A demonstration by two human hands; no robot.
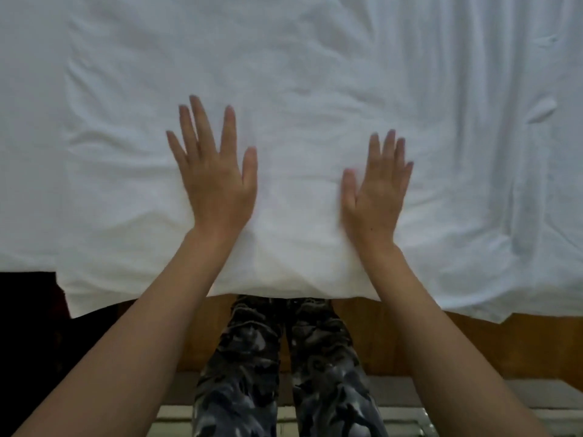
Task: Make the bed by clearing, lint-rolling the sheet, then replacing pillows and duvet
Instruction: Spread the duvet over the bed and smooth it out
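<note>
- Duvet: white, lying rumpled, overhanging the wooden bed frame.
- Left hand and right hand: pressing flat on it, fingers straight, grasping nothing.

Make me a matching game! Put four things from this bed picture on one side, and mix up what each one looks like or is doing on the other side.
Things:
1. left hand
2. right hand
3. white cover
4. trousers

Descriptions:
A. camouflage pattern, below the bed edge
B. wrinkled, spread across the bed
C. flat on the cover, fingers spread wide
D. flat on the cover, fingers close together, a bit blurred

Pairs: 1-C, 2-D, 3-B, 4-A
</note>
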